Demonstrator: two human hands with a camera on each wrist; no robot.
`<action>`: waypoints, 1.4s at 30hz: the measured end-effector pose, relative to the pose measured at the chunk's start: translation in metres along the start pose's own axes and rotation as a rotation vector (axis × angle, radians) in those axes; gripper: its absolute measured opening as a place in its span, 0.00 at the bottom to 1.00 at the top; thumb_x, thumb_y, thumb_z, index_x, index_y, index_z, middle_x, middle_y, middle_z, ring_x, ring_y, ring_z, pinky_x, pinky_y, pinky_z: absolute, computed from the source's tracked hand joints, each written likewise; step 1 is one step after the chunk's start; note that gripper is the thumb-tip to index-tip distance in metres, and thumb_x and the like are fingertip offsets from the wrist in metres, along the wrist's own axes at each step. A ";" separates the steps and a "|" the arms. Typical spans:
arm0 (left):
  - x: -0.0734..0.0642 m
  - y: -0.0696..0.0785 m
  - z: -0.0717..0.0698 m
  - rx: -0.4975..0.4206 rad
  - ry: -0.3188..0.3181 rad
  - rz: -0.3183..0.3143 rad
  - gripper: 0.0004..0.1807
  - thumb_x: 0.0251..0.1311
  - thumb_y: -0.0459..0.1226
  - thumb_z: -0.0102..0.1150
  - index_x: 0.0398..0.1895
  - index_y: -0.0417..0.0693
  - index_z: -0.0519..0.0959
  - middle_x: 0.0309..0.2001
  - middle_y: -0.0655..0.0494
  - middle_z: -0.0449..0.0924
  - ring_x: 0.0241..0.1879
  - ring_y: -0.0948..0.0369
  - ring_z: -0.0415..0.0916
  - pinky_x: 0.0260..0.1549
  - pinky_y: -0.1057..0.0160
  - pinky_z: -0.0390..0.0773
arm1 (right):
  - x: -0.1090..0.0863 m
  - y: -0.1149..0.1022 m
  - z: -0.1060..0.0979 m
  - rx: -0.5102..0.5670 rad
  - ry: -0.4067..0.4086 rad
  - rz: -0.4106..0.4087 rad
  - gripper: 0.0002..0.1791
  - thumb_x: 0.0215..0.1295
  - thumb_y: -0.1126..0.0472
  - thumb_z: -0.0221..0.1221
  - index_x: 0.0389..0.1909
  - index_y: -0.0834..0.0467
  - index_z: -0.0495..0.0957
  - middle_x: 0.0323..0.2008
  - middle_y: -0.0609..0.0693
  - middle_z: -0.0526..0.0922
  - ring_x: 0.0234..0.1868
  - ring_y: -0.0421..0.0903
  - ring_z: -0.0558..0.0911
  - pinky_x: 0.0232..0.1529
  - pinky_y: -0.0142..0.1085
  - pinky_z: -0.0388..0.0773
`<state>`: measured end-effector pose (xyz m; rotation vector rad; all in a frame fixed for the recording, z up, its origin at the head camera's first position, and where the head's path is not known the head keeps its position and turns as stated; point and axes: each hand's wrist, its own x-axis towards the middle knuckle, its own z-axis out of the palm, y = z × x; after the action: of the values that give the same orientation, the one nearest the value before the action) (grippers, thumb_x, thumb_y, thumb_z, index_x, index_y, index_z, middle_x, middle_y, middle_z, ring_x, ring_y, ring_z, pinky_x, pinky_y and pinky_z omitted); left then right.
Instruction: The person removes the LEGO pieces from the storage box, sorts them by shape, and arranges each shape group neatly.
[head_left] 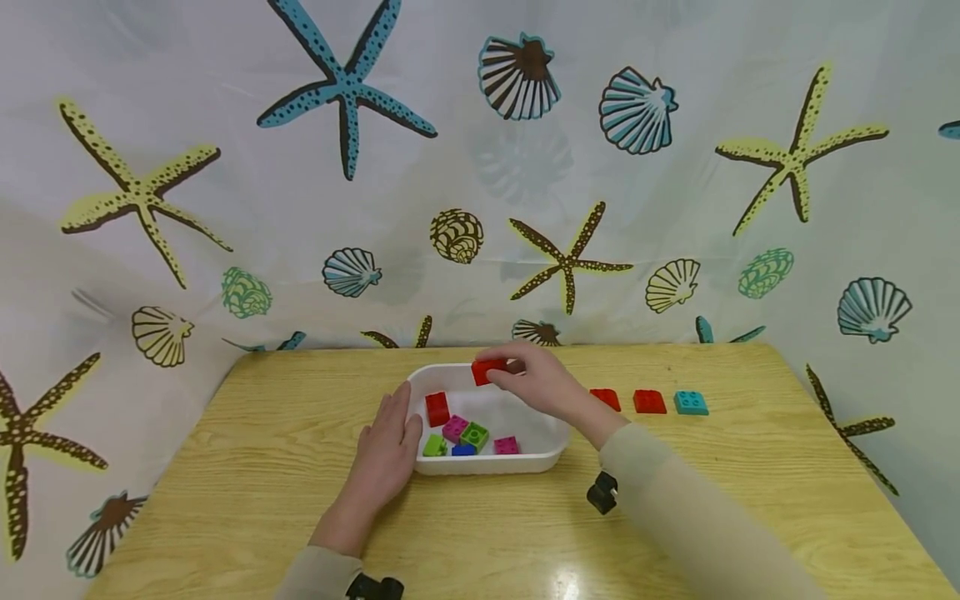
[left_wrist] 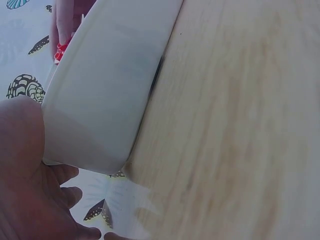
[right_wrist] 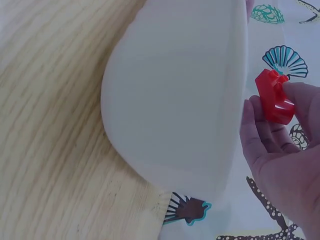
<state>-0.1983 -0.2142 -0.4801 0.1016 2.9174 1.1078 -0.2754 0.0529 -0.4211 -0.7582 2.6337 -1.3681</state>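
A white plastic tub [head_left: 487, 467] stands on the wooden table with several toy building bricks inside. Among them are a red brick [head_left: 437, 409], a green brick [head_left: 474, 437], a lime brick [head_left: 434, 446], a blue brick [head_left: 463, 450] and two magenta ones. My left hand [head_left: 386, 450] rests against the tub's left side, fingers extended along it. Over the tub's far right part, my right hand [head_left: 536, 379] pinches a red toy brick [right_wrist: 274, 97] between thumb and fingers, its studs showing in the right wrist view.
Right of the tub, two red bricks [head_left: 649, 402] and a turquoise brick [head_left: 691, 403] lie in a row on the wooden table [head_left: 300, 433]. Behind the table hangs a curtain [head_left: 420, 183] printed with starfish and shells.
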 end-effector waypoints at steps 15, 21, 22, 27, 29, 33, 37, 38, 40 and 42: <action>-0.002 0.000 0.000 0.001 -0.007 -0.023 0.37 0.90 0.47 0.35 0.92 0.46 0.41 0.91 0.44 0.41 0.89 0.41 0.32 0.81 0.28 0.35 | -0.015 0.016 -0.026 0.132 0.045 0.017 0.19 0.83 0.61 0.63 0.70 0.54 0.85 0.66 0.55 0.78 0.52 0.62 0.90 0.56 0.44 0.89; -0.002 -0.001 0.000 0.001 -0.008 -0.025 0.37 0.90 0.47 0.35 0.92 0.46 0.41 0.91 0.44 0.41 0.89 0.41 0.32 0.81 0.28 0.35 | -0.022 0.022 -0.036 0.176 0.063 0.009 0.19 0.84 0.62 0.62 0.70 0.57 0.84 0.65 0.56 0.79 0.55 0.65 0.89 0.58 0.44 0.88; -0.002 -0.001 0.000 0.001 -0.009 -0.024 0.37 0.90 0.47 0.35 0.92 0.45 0.41 0.91 0.44 0.41 0.89 0.40 0.32 0.81 0.28 0.35 | -0.023 0.023 -0.038 0.195 0.064 0.004 0.19 0.84 0.62 0.61 0.70 0.58 0.84 0.65 0.57 0.79 0.55 0.65 0.89 0.58 0.44 0.88; -0.002 -0.001 0.001 0.003 -0.009 -0.024 0.37 0.90 0.47 0.35 0.92 0.44 0.41 0.91 0.43 0.41 0.89 0.40 0.32 0.81 0.28 0.35 | -0.030 0.030 -0.047 0.263 0.071 0.003 0.18 0.86 0.64 0.58 0.69 0.61 0.84 0.66 0.58 0.79 0.57 0.63 0.88 0.58 0.44 0.88; -0.002 -0.001 0.000 0.002 -0.010 -0.025 0.37 0.90 0.47 0.34 0.92 0.44 0.41 0.91 0.43 0.41 0.89 0.41 0.32 0.81 0.28 0.35 | -0.033 0.033 -0.050 0.286 0.072 0.013 0.18 0.86 0.65 0.58 0.69 0.62 0.84 0.66 0.58 0.78 0.58 0.61 0.88 0.59 0.44 0.88; -0.001 0.000 0.000 -0.001 -0.013 -0.024 0.37 0.90 0.47 0.34 0.92 0.45 0.41 0.91 0.44 0.40 0.89 0.41 0.32 0.81 0.28 0.35 | -0.038 0.039 -0.057 0.285 0.082 0.042 0.18 0.84 0.62 0.61 0.68 0.58 0.85 0.69 0.56 0.78 0.62 0.59 0.87 0.63 0.48 0.86; -0.001 0.000 0.000 0.000 -0.013 -0.020 0.37 0.90 0.47 0.35 0.92 0.45 0.41 0.91 0.44 0.41 0.89 0.41 0.32 0.81 0.28 0.35 | -0.046 0.045 -0.066 0.198 0.106 0.099 0.21 0.79 0.58 0.69 0.69 0.49 0.86 0.72 0.51 0.78 0.66 0.58 0.84 0.65 0.51 0.84; -0.001 0.001 0.000 0.001 -0.014 -0.019 0.37 0.90 0.47 0.35 0.92 0.45 0.41 0.91 0.43 0.41 0.89 0.41 0.32 0.81 0.28 0.36 | -0.048 0.046 -0.068 0.180 0.114 0.118 0.21 0.77 0.57 0.70 0.68 0.47 0.86 0.72 0.49 0.78 0.66 0.58 0.83 0.65 0.52 0.84; -0.001 0.001 0.000 0.002 -0.014 -0.019 0.37 0.90 0.47 0.35 0.92 0.45 0.41 0.91 0.44 0.41 0.89 0.41 0.32 0.81 0.28 0.36 | -0.053 0.048 -0.074 0.166 0.123 0.146 0.22 0.76 0.58 0.71 0.69 0.46 0.85 0.72 0.49 0.78 0.68 0.59 0.82 0.66 0.52 0.83; -0.001 0.002 0.000 0.002 -0.015 -0.020 0.37 0.90 0.47 0.35 0.92 0.45 0.41 0.91 0.43 0.41 0.89 0.40 0.33 0.81 0.28 0.36 | -0.057 0.051 -0.080 0.170 0.128 0.165 0.23 0.77 0.59 0.70 0.70 0.47 0.84 0.73 0.51 0.78 0.68 0.60 0.82 0.66 0.53 0.83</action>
<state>-0.1968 -0.2129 -0.4787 0.0807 2.9004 1.0964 -0.2682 0.1632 -0.4225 -0.4364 2.5601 -1.6152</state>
